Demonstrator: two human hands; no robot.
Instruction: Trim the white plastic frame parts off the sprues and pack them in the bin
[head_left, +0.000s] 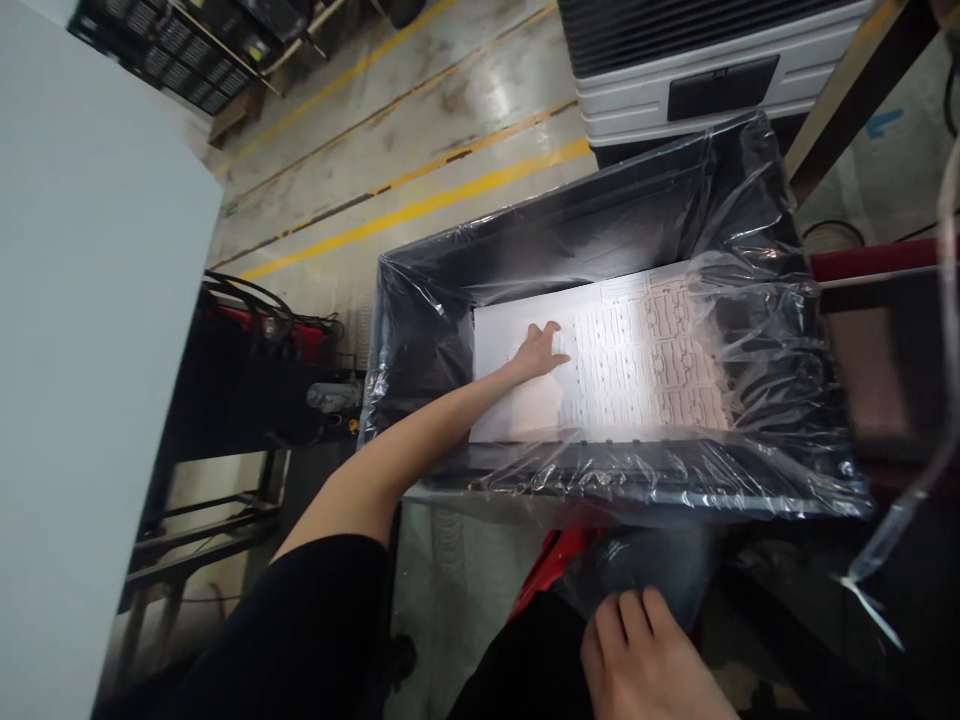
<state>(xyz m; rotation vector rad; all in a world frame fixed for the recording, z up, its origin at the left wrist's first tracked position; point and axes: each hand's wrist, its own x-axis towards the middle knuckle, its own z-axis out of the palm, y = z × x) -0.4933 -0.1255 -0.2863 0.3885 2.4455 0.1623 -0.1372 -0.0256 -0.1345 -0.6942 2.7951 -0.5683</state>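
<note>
My left hand (541, 352) reaches down into a black crate (420, 300) lined with a clear plastic bag. Its fingers lie spread and flat on a white sheet (510, 325) at the bottom. Right of the hand lies a white moulded panel of small parts (645, 360), touching my fingertips. My right hand (645, 665) is low at the frame's bottom edge, near my body. Its fingers are stretched out against dark plastic wrap (652, 565) and grip nothing that I can see.
The bag's loose plastic (757, 330) folds over the crate's right side and near rim. A white and black machine (705, 60) stands behind the crate. A large pale panel (82, 350) fills the left. Yellow floor lines (420, 205) run across the concrete floor.
</note>
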